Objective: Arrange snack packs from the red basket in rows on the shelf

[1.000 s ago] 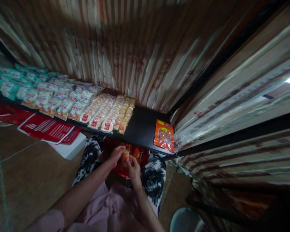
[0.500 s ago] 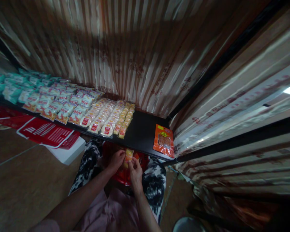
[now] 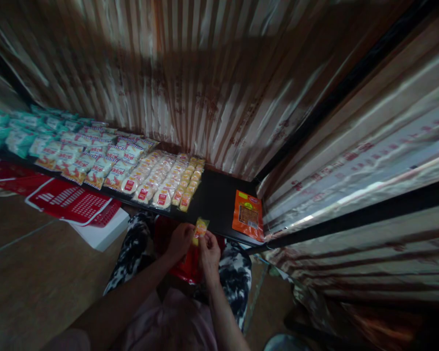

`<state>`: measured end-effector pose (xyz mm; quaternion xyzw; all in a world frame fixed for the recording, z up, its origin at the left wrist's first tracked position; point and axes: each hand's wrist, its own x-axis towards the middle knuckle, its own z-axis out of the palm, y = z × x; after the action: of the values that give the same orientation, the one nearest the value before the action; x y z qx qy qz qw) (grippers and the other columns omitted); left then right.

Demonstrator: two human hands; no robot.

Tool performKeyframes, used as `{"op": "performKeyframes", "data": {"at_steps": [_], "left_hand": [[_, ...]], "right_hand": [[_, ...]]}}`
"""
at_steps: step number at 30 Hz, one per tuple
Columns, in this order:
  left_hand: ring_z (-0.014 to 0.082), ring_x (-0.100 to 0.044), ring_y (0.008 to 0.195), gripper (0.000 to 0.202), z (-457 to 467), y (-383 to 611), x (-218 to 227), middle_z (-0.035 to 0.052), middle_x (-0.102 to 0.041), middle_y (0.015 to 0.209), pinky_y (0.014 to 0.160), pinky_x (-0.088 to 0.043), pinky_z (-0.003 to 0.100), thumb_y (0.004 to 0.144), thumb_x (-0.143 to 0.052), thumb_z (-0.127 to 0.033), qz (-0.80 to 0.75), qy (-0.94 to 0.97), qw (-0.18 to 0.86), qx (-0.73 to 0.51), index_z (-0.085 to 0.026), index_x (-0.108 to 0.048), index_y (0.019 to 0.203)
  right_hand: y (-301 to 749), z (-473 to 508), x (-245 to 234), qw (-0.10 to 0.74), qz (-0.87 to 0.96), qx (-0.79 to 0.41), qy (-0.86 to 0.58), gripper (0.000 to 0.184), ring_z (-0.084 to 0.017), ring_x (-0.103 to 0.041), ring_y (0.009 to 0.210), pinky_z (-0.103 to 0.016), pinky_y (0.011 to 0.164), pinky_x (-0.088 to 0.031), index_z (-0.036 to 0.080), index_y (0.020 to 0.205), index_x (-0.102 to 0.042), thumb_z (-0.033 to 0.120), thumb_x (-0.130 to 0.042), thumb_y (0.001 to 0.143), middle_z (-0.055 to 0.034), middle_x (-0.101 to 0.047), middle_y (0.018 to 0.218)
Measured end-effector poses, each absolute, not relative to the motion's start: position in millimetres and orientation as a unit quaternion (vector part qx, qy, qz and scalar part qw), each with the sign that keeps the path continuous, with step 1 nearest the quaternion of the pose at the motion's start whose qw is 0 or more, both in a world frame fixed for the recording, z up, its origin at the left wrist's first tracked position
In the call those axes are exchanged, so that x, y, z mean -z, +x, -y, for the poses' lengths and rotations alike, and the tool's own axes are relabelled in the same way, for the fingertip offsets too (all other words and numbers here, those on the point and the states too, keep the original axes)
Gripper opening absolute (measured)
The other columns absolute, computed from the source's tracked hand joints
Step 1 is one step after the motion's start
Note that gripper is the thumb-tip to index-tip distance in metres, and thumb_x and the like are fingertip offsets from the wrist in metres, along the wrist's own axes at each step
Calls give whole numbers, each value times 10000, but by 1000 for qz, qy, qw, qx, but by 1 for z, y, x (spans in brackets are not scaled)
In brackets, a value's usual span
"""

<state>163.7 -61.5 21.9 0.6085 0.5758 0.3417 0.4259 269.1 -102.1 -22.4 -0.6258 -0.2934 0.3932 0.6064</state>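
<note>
Between my two hands, just in front of the shelf edge, is a small yellow snack packet (image 3: pixel 200 229). My left hand (image 3: pixel 182 240) pinches its left side with bent fingers. My right hand (image 3: pixel 209 248) grips its lower right part between thumb and fingers. Below them a red bag (image 3: pixel 186 268) rests on my lap, partly hidden by the hands. Just beyond, two rows of similar yellow packets (image 3: pixel 186 201) lie on the black shelf (image 3: pixel 214 195). To their left are rows of clear packets of round pale crackers (image 3: pixel 163 197).
An orange pouch (image 3: pixel 248 215) lies at the shelf's right end. White-and-orange snack bags (image 3: pixel 95 170) and teal bags (image 3: pixel 20 140) fill the left. A red basket (image 3: pixel 75 200) and a white box (image 3: pixel 102 231) are under the shelf. Plastic-covered striped sheeting (image 3: pixel 205 87) hangs behind.
Both hands have moved slightly up and to the right with the yellow packet, closer to the shelf edge. The packets on the shelf stay in place.
</note>
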Motion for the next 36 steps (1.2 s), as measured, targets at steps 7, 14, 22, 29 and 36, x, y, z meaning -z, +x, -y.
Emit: {"op": "performKeyframes", "data": {"at_steps": [7, 14, 22, 29, 36], "left_hand": [[147, -610, 878, 204, 56, 170, -20, 57, -640, 928, 846, -472, 276, 754, -440, -127, -551, 607, 432, -376, -163, -592, 887], [165, -607, 948, 255, 45, 179, -28, 48, -653, 990, 902, -458, 308, 780, -405, -145, -532, 628, 422, -379, -190, -592, 948], [178, -582, 1018, 279, 27, 192, -36, 58, -646, 1062, 955, -421, 311, 779, -460, -152, -568, 644, 390, -332, -200, -593, 1020], [189, -584, 1005, 321, 14, 205, -34, 117, -611, 1070, 927, -432, 306, 778, -447, -144, -575, 652, 377, -320, -126, -576, 1071], [188, -582, 1014, 331, 8, 214, -31, 92, -628, 1055, 918, -428, 286, 783, -442, -137, -565, 648, 406, -311, -158, -582, 1083]], "right_hand": [[272, 90, 6, 594, 327, -380, -630, 392, -168, -636, 786, -277, 733, -499, 163, 969, -580, 449, -619, 703, -77, -678, 907], [278, 74, -12, 591, 340, -375, -628, 370, -164, -641, 782, -269, 716, -503, 174, 973, -552, 429, -596, 709, -67, -678, 902], [289, 49, -15, 583, 362, -344, -640, 348, -164, -645, 751, -272, 703, -502, 175, 983, -565, 369, -598, 696, -51, -684, 844], [300, 33, -13, 550, 395, -320, -662, 382, -180, -639, 792, -288, 742, -490, 155, 1012, -575, 372, -561, 698, -74, -677, 888], [310, 30, -16, 486, 442, -246, -712, 379, -176, -620, 743, -282, 711, -465, 176, 1040, -627, 357, -543, 718, -55, -680, 898]]}}
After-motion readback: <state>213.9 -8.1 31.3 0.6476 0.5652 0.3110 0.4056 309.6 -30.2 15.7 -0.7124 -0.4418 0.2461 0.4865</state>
